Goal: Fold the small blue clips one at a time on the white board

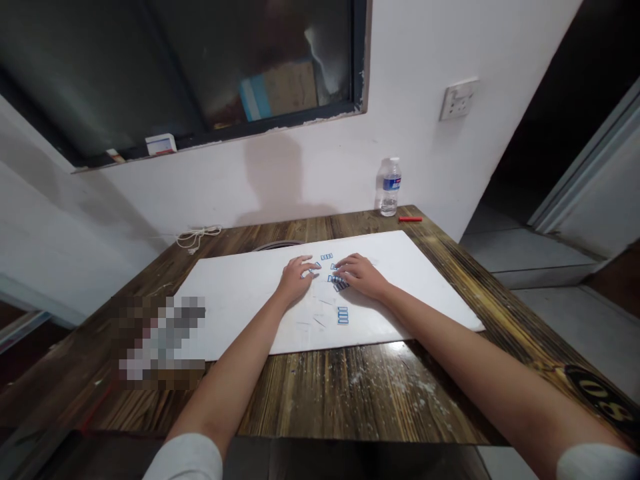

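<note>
Small blue-edged tiles with pale faces lie in short rows on a white board (233, 300). My left hand (297, 279) rests at the left of them, thumb and fingers spread around a slanted row of tiles (314, 267). Across from it, my right hand (364, 275) has its fingers stretched over more tiles (341, 287), partly covering them; whether the fingertips press on them I cannot tell. One row (327, 257) sits just beyond both hands. Nearer to me is a separate stack of tiles (343, 315). Dark pen-like strokes mark the board below my hands.
The board lies on a dark wooden table (310, 393). At its back stand a water bottle (391, 188) and a red pen-like stick (410, 219). A white cord (197, 235) is coiled at the back left. A blurred-out patch covers the left side.
</note>
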Demonstrator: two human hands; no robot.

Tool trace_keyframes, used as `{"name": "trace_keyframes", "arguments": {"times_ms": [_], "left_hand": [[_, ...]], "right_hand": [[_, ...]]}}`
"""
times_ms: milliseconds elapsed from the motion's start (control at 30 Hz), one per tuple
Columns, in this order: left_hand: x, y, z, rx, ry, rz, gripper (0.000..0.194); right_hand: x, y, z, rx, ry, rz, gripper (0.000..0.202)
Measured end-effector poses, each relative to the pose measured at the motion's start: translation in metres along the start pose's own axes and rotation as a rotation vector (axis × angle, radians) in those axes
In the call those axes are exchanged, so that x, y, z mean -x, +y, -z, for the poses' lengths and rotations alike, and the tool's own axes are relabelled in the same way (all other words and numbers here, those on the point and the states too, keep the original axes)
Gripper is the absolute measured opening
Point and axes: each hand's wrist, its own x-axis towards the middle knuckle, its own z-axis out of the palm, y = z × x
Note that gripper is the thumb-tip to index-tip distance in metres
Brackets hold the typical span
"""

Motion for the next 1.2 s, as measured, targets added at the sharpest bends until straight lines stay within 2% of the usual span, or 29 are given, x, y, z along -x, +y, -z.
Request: {"name": "trace_keyframes", "arguments": {"times_ms": [67,167,300,433,533,667,867,1000,1200], "left_hand": [[0.002,0.002,0.0,-0.013,-0.071,-0.073,0.027],[0.003,0.001,-0.001,-0.067,-0.184,-0.114,0.032],[0.002,-0.002,0.001,-0.102,-0.305,-0.123,0.051],[0.0,-0.005,0.003,-0.099,-0.365,-0.142,0.069],[-0.001,-0.007,0.003,-0.092,-0.383,-0.153,0.074],[-0.002,-0.009,0.002,-0.062,-0.369,-0.122,0.061],[-0.001,-0.008,0.002,-0.033,-0.36,-0.129,0.062],[0.0,-0.007,0.004,-0.002,-0.356,-0.104,0.057],[0.0,-0.007,0.003,0.036,-0.335,-0.082,0.047]], "right_hand": [[0.0,0.001,0.0,0.011,-0.028,0.013,0.033],[0.002,0.0,-0.001,0.056,-0.07,0.02,0.03],[0.003,-0.001,-0.003,0.106,-0.072,-0.017,0.025],[0.004,-0.001,-0.005,0.122,-0.065,-0.043,0.02],[0.004,-0.001,-0.005,0.125,-0.069,-0.056,0.022],[0.004,-0.002,-0.002,0.106,-0.088,-0.023,0.024],[0.004,-0.002,-0.003,0.055,-0.157,0.122,0.018],[0.003,0.0,-0.005,0.04,-0.192,0.144,0.019],[0.003,-0.002,-0.003,0.027,-0.168,0.163,0.02]]}}
